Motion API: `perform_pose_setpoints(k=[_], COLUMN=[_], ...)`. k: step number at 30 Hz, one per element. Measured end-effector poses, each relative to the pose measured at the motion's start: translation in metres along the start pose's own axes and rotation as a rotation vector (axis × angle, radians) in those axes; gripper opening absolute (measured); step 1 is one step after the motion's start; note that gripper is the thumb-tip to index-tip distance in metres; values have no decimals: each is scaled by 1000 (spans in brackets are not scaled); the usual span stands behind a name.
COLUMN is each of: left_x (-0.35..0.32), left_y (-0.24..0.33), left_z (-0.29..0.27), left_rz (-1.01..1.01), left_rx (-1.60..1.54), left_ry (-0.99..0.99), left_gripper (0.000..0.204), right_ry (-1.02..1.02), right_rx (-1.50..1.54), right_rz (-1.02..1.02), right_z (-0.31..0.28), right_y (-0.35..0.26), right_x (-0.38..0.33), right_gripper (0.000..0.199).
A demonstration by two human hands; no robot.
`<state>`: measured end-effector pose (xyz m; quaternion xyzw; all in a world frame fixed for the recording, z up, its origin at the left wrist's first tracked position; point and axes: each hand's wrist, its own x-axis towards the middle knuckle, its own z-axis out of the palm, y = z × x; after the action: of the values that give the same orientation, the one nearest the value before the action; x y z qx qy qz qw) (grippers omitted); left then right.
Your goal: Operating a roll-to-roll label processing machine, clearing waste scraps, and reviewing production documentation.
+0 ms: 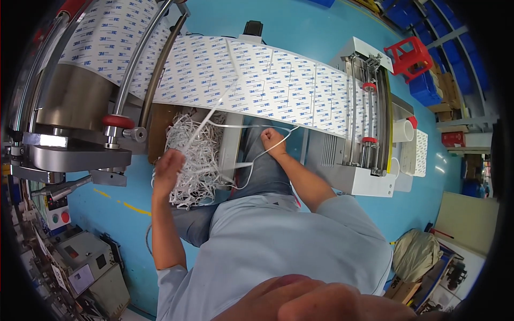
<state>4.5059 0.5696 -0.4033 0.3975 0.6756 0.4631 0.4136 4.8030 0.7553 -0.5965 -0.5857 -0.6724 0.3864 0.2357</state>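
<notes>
A wide white web with blue print (214, 69) runs from the large roll on the left to the machine on the right. A thin white strip (206, 124) slants down from the web toward my left hand (170, 165), which is blurred but looks closed on it. More of this strip loops across my lap and passes my right hand (273, 141), a closed fist just below the web's near edge. The strip appears pinched there, though the fingertips are partly hidden. Under the web, beside my left hand, a cardboard box (159, 131) holds a heap of tangled white strips (193, 182).
Metal rollers (140, 59) and a steel bracket (80, 158) stand at left. The slitting machine (369, 184) with red rings is at right. Beyond it are a red stool (411, 58) and blue bins (423, 88). A grey control cabinet (88, 257) sits lower left.
</notes>
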Motion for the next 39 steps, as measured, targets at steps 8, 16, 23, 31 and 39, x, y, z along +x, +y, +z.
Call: perform_pose_setpoints(k=[8,16,23,31,39], left_x=[-32,-49,-57,-58,-61], left_y=[-23,-22,-19,-19,-24], left_z=[-60,-61,-65,-63,-64], left_rz=[22,34,62,44,18], left_rx=[1,3,-22,-43,-5], left_ry=[252,293,305,302,292], left_gripper=[23,24,27,26,25], right_ry=[4,31,5,-11,-14], right_rx=[-94,-155,-150,-129,-125], right_rz=[14,-10,14,13,19], right_z=[2,4,6,9,8], right_y=[-7,-14,-19,-18,-15], right_x=[-4,-13,-18,-11,-12], right_gripper=[12,12,12,15,14])
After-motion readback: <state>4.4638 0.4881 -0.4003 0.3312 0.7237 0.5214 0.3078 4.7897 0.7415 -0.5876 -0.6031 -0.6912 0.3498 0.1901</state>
